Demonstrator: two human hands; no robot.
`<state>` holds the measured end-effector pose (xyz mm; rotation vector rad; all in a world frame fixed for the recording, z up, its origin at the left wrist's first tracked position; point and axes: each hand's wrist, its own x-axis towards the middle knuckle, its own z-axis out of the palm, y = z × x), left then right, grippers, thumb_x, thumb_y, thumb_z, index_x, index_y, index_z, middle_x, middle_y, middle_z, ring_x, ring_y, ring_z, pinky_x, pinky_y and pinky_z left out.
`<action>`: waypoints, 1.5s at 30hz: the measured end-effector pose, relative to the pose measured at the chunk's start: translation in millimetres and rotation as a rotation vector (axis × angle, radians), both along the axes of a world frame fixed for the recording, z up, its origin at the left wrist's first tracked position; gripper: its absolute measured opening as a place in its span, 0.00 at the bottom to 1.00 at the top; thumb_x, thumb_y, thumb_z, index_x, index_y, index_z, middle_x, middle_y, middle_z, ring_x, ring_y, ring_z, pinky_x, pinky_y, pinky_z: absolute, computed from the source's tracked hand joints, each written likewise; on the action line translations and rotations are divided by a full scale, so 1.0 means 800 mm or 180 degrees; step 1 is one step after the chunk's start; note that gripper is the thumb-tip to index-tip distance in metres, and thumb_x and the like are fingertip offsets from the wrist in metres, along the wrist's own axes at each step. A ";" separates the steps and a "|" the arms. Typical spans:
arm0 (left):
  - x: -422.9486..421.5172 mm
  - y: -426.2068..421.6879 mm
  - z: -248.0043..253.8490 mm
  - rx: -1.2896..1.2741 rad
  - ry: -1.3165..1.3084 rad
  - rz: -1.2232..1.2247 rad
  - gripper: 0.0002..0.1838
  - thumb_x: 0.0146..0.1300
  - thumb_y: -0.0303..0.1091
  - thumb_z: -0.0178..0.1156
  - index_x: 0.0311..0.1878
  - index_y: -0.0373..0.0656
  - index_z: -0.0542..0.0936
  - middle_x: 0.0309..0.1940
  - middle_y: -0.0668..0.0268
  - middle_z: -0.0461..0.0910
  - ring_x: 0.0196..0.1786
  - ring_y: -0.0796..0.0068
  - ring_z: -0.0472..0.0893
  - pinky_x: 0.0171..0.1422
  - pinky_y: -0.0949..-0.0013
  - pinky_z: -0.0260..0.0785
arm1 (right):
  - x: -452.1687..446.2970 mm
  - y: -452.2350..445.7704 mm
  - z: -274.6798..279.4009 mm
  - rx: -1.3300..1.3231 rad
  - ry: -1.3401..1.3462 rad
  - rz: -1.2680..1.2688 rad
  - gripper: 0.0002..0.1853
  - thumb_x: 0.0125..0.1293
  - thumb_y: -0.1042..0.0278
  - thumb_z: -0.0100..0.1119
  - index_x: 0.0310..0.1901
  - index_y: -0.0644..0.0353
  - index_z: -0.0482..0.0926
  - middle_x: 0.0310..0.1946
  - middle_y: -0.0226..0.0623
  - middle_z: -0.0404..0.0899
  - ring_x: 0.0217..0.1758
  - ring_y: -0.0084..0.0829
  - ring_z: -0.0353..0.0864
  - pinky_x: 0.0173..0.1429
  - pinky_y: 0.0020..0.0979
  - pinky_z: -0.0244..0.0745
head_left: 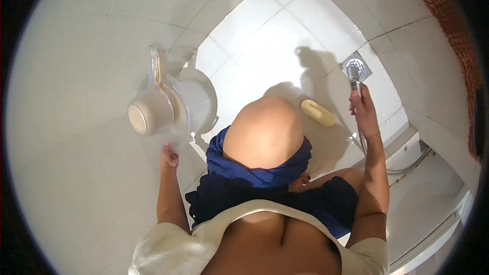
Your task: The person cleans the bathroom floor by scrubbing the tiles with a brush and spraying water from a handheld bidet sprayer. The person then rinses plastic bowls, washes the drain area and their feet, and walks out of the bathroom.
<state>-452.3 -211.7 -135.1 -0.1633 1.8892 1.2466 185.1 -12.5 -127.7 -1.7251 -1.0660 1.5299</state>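
Note:
My left hand (170, 157) is closed with its fingertips at the lower rim of a translucent plastic dipper (153, 109), whose beige base faces me and whose handle points away. A wider clear round rim shows behind it; whether that is a second piece, I cannot tell. On the right, my right hand (364, 109) wraps round the handle of a chrome shower sprayer (353, 74), its head over the floor drain (360, 63). The hose hangs below that hand. A pale yellow oval piece (317, 112) with a long groove lies on the floor between my hands.
White tiles cover the floor (254, 40), and pale tiled walls (91, 86) rise around. Navy cloth (260, 178) lies over my bent legs, with one knee up in the middle. A brown woven edge (453, 30) hangs at upper right. A white ledge (405, 140) stands at right.

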 end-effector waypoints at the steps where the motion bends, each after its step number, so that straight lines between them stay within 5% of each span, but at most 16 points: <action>1: 0.013 0.013 0.014 0.0095 0.0042 0.0084 0.13 0.64 0.35 0.50 0.49 0.40 0.70 0.44 0.60 0.76 0.45 0.64 0.77 0.48 0.64 0.73 | -0.003 0.001 0.008 -0.0003 -0.0016 -0.0045 0.26 0.67 0.48 0.46 0.58 0.58 0.65 0.30 0.26 0.68 0.28 0.18 0.65 0.33 0.22 0.66; 5: 0.065 0.084 0.051 0.0171 -0.0195 -0.0371 0.10 0.60 0.30 0.54 0.45 0.42 0.70 0.41 0.63 0.76 0.41 0.68 0.78 0.38 0.70 0.74 | -0.003 -0.008 0.041 -0.0022 0.0308 0.0205 0.23 0.68 0.55 0.45 0.60 0.58 0.62 0.31 0.24 0.67 0.29 0.15 0.64 0.34 0.20 0.63; 11: 0.220 0.242 0.029 0.0604 -0.0291 -0.1223 0.13 0.59 0.26 0.51 0.48 0.36 0.68 0.41 0.59 0.75 0.43 0.65 0.77 0.38 0.65 0.78 | 0.023 -0.001 0.081 0.0604 0.0974 0.0289 0.28 0.64 0.51 0.53 0.59 0.63 0.65 0.34 0.26 0.69 0.33 0.19 0.64 0.39 0.20 0.64; 16: 0.304 0.322 0.017 0.0624 -0.0857 -0.1648 0.17 0.62 0.25 0.47 0.51 0.25 0.60 0.47 0.49 0.70 0.44 0.57 0.77 0.44 0.59 0.79 | 0.006 -0.022 0.160 0.1067 0.1006 0.0776 0.26 0.62 0.58 0.58 0.56 0.67 0.68 0.38 0.33 0.73 0.43 0.23 0.71 0.48 0.24 0.67; 17: 0.319 0.341 0.014 0.0634 -0.0914 -0.1720 0.17 0.62 0.25 0.47 0.51 0.25 0.60 0.47 0.49 0.70 0.44 0.57 0.77 0.44 0.59 0.79 | 0.004 -0.022 0.164 0.0977 0.0866 0.0898 0.31 0.60 0.53 0.60 0.58 0.66 0.67 0.50 0.38 0.71 0.43 0.26 0.73 0.51 0.24 0.68; 23: 0.379 0.426 0.015 0.0873 -0.0924 -0.2099 0.17 0.62 0.24 0.46 0.50 0.23 0.57 0.46 0.49 0.69 0.42 0.58 0.78 0.45 0.58 0.79 | 0.000 -0.027 0.178 0.1631 0.0737 0.0487 0.30 0.61 0.53 0.58 0.58 0.67 0.66 0.44 0.38 0.72 0.42 0.26 0.73 0.47 0.25 0.68; 26: 0.387 0.454 0.013 0.0620 -0.0785 -0.2441 0.14 0.62 0.30 0.50 0.49 0.34 0.65 0.47 0.56 0.71 0.44 0.59 0.76 0.41 0.63 0.75 | 0.011 -0.032 0.175 0.1887 0.0626 0.0305 0.27 0.62 0.57 0.57 0.57 0.68 0.67 0.41 0.38 0.73 0.42 0.27 0.74 0.46 0.25 0.69; 31: 0.386 0.465 0.013 0.0385 -0.0349 -0.1793 0.12 0.61 0.38 0.56 0.43 0.43 0.71 0.39 0.64 0.73 0.35 0.72 0.73 0.36 0.72 0.67 | 0.019 -0.040 0.180 0.1997 0.1118 -0.0044 0.27 0.64 0.57 0.56 0.58 0.67 0.66 0.41 0.35 0.73 0.42 0.25 0.73 0.46 0.25 0.69; 36: 0.390 0.475 -0.017 0.1265 -0.0608 -0.1360 0.13 0.59 0.33 0.53 0.45 0.38 0.71 0.44 0.61 0.74 0.43 0.69 0.75 0.45 0.68 0.69 | 0.025 -0.022 0.175 0.1656 0.1551 0.0620 0.24 0.66 0.60 0.53 0.58 0.67 0.65 0.45 0.34 0.73 0.45 0.22 0.71 0.50 0.26 0.67; 40: 0.385 0.473 0.012 0.1801 -0.0579 -0.1147 0.15 0.55 0.26 0.49 0.47 0.32 0.69 0.48 0.56 0.73 0.50 0.63 0.74 0.53 0.61 0.68 | -0.003 0.012 0.141 0.1689 0.0380 -0.0246 0.29 0.59 0.51 0.60 0.54 0.65 0.69 0.39 0.33 0.72 0.42 0.25 0.71 0.48 0.26 0.67; 45: 0.382 0.439 0.052 0.1883 0.0150 -0.1248 0.14 0.50 0.23 0.51 0.42 0.31 0.68 0.43 0.56 0.71 0.46 0.61 0.73 0.55 0.60 0.66 | -0.041 0.099 0.083 0.1068 0.0258 -0.0745 0.36 0.51 0.47 0.66 0.56 0.60 0.67 0.41 0.35 0.73 0.39 0.28 0.72 0.41 0.27 0.69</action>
